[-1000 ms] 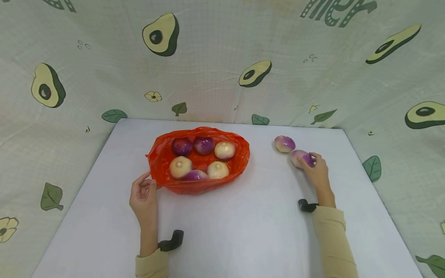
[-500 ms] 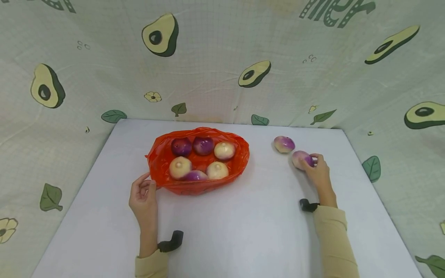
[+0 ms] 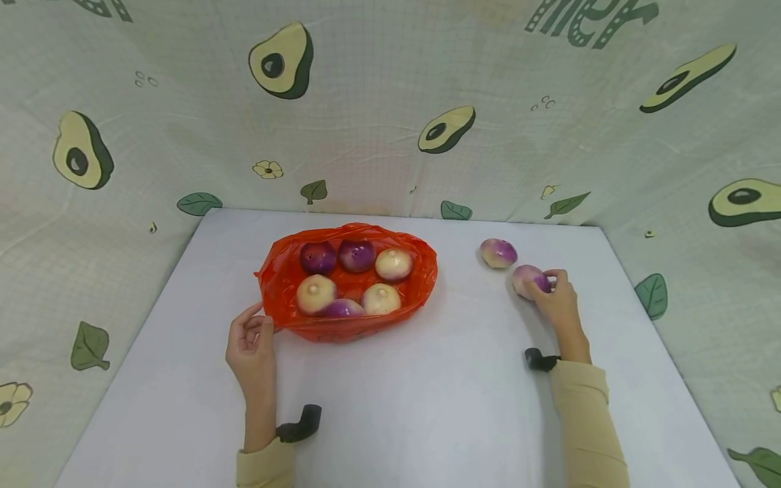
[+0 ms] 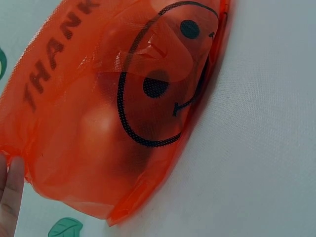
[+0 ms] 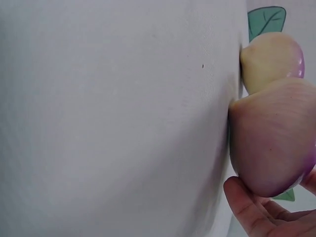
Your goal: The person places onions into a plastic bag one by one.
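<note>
A red plastic bag [image 3: 350, 330] lies with its mouth spread wide on the white table, several purple-and-white turnips [image 3: 316, 295] inside. At its near left edge my left hand [image 3: 251, 346] pinches the plastic between thumb and forefinger. The left wrist view has the bag's side [image 4: 74, 143] up close, and the left fingers [image 4: 12, 192] at its edge. Over on the right, my right hand [image 3: 558, 305] grips a turnip [image 3: 527, 279] from its right side, thumb in front. Seen from the right wrist, this turnip [image 5: 271, 138] is pale with a purple top, its lower tip close to the tabletop.
Just behind the gripped turnip sits another loose turnip [image 3: 498, 253]. A hanging cloth with avocado prints [image 3: 366, 135] walls off the back and sides of the table [image 3: 415, 407]. Black wrist cameras [image 3: 301, 423] stick out from both wrists.
The right hand and the turnip it grips shifted very slightly toward the person and to the right, then stayed still. The left hand and the bag look the same.
</note>
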Available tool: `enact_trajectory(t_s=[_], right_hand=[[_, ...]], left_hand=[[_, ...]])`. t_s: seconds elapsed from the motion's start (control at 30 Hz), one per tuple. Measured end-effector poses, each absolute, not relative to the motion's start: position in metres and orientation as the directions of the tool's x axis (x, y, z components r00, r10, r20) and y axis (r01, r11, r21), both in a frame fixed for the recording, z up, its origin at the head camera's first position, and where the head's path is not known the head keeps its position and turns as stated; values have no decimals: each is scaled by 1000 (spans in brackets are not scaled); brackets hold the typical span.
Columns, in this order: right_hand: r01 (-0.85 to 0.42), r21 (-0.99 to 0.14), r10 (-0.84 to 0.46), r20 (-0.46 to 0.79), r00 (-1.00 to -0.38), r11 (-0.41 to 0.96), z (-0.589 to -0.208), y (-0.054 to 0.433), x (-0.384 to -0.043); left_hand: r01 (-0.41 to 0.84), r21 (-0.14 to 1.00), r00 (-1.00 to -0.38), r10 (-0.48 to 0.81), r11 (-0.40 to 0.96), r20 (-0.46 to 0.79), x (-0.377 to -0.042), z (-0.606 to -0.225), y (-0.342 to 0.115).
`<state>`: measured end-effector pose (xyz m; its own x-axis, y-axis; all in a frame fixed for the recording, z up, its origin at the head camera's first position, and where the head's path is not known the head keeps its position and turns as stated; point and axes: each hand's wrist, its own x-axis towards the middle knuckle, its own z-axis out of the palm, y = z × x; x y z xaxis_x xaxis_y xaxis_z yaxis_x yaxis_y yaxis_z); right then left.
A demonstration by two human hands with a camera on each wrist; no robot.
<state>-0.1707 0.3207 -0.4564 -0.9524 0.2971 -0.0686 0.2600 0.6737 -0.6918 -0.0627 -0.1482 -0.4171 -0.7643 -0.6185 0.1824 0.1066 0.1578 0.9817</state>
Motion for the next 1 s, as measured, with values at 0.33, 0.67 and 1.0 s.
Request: enact_trajectory(t_s=[0.33, 0.67, 1.0], right_hand=[[213, -680, 232, -65, -971, 702, -454, 315, -167], [184, -675, 192, -63, -979, 714, -455, 303, -163], [149, -675, 142, -67, -988, 722, -455, 287, -158]], left_hand=[[122, 982, -767, -614, 142, 184, -64, -420, -149], [116, 981, -764, -617, 157, 189, -64, -419, -149], [127, 981, -766, -614, 144, 190, -65, -420, -150]])
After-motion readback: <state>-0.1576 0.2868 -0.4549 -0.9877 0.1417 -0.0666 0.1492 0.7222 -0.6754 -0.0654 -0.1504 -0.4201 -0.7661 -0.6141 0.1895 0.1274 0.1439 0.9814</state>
